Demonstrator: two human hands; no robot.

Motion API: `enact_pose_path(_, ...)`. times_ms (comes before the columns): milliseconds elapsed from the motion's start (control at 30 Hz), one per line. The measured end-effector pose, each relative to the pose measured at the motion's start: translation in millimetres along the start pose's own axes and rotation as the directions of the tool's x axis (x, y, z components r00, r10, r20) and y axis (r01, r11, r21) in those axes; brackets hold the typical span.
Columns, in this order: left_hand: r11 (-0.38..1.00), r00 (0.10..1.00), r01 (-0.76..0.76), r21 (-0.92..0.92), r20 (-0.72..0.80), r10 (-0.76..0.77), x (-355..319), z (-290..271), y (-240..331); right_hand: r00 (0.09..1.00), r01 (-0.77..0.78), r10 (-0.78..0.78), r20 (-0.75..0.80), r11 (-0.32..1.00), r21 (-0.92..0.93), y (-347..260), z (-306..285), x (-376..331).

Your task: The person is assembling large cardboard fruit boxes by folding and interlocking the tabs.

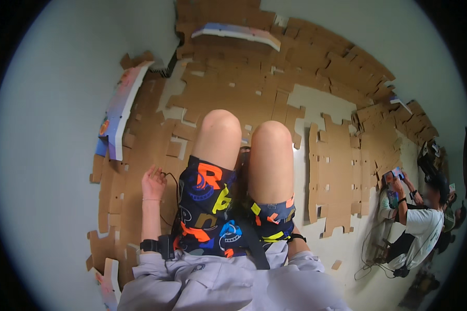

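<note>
My left hand (pixel 154 181) hangs beside my left thigh, palm turned up. Its fingers are loosely bent and apart, with nothing seen in them. A thin black cable (pixel 174 179) loops close by the fingertips. Around the left wrist sits a black strap with a small box-like device (pixel 164 246). On the right, only my forearm and a black wristband (pixel 297 237) show next to the patterned shorts (pixel 207 223); the right hand itself is hidden behind my thigh. My knees are bent in front of me.
Flattened brown cardboard (pixel 233 83) covers much of the floor. Colourful printed box pieces stand at the left (pixel 123 106) and far side (pixel 238 33). A pale wall (pixel 62 129) rises on the left. At right, a person (pixel 420 223) holds a bright-screened device (pixel 393 174), near other people and cables.
</note>
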State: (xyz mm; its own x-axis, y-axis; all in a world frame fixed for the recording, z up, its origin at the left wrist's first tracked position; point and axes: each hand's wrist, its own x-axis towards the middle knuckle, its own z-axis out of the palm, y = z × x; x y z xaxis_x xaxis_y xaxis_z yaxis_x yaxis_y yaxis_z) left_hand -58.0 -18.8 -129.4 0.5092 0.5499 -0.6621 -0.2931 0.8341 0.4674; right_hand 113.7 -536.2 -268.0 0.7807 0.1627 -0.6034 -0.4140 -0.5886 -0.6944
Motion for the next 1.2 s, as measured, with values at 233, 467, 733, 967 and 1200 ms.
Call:
enact_pose_path(233, 0.964, 0.972, 0.189, 0.190, -0.174, -0.156, -20.1, -48.0, -67.8, 0.976, -0.211, 0.217, -0.006, 0.943, -0.257, 33.5, 10.0, 35.6)
enact_pose_path(467, 0.782, 0.882, 0.465, 0.415, -0.145, -0.448, -9.7, -18.7, -137.3, 0.876, -0.449, 0.434, 0.213, 0.893, 0.027, -12.0, 14.2, 132.9)
enact_pose_path(733, 0.743, 0.889, 0.455, 0.491, -0.211, -0.406, -7.9, -17.5, -98.6, 0.912, -0.287, 0.406, -0.053, 0.727, 0.623, -122.1, 47.4, 242.7)
enact_pose_path(967, 0.789, 0.942, 0.318, 0.526, -0.081, -0.326, 15.9, -2.7, -57.1, 0.949, 0.043, -0.069, -0.307, 0.995, -0.092, -237.4, 31.9, 235.7)
enact_pose_path(1200, 0.919, 0.923, 0.230, 0.320, 0.227, -0.310, 80.6, 83.2, -18.4, 0.916, 0.391, -0.336, -0.218, 0.867, 0.308, -403.7, -28.6, 147.3)
